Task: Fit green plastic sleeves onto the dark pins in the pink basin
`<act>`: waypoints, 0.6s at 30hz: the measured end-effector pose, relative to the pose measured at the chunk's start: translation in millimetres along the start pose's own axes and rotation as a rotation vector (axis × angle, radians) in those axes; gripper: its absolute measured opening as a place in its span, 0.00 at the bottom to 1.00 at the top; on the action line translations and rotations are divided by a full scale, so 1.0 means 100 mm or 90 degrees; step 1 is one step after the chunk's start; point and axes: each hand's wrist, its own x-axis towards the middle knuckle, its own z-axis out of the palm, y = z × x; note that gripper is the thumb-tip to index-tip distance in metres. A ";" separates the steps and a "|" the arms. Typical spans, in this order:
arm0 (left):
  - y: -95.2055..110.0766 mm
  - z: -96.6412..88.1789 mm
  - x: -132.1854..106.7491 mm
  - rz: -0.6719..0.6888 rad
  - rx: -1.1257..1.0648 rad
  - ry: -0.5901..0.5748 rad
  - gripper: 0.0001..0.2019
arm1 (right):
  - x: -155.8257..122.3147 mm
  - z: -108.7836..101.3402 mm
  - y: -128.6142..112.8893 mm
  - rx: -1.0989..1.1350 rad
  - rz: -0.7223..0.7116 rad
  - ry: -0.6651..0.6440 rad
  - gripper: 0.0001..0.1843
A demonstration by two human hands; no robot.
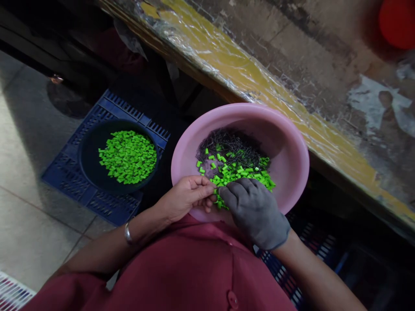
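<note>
A small green piece (215,191) is pinched between the fingertips of the bare left hand (191,192). Just beside it, the gray-gloved right hand (254,211) is held with fingers curled; whether anything is gripped there cannot be told. Beneath and beyond both hands, loose green pieces (248,173) and a dark heap (231,144) are contained in a pink basin (177,160). Left of the hands, more green pieces (129,157) are held in a dark bowl (88,157), set on a blue slatted crate (61,176).
</note>
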 end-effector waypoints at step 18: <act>0.12 0.11 -0.05 0.293 0.500 0.064 0.04 | -0.09 0.11 -0.06 0.280 0.171 0.056 0.15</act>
